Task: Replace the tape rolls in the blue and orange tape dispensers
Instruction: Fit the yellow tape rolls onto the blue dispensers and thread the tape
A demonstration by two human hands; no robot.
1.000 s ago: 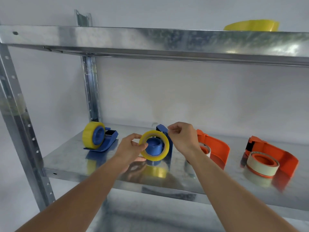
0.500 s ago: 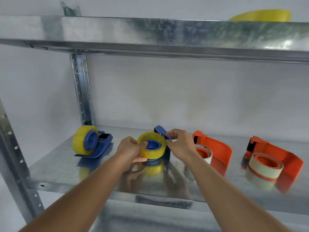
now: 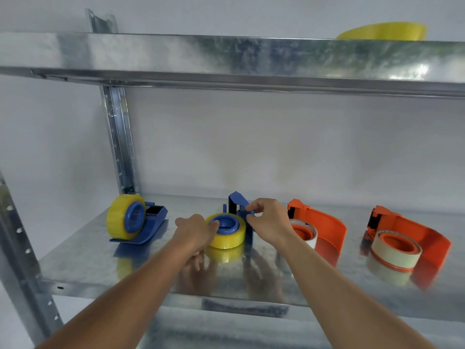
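A yellow tape roll [image 3: 230, 238] on a blue hub lies flat on the metal shelf [image 3: 83, 258], against a blue dispenser [image 3: 239, 207] standing behind it. My left hand [image 3: 195, 231] grips the roll's left side, fingertips at the hub. My right hand [image 3: 268, 221] pinches the blue dispenser's edge just right of the roll. A second blue dispenser [image 3: 137, 220] with a yellow roll sits at the left. Two orange dispensers [image 3: 324, 226] [image 3: 412, 238] with white rolls lie at the right.
An upper metal shelf [image 3: 226, 56] overhangs the work area, with a yellow tape roll [image 3: 385, 31] on top at the right. Perforated steel uprights [image 3: 118, 137] stand at the back left and near left. A white wall closes the back.
The yellow roll went from upright to flat on the shelf. My left hand lowered with it, and my right hand stayed at the blue dispenser. The camera view shifted.
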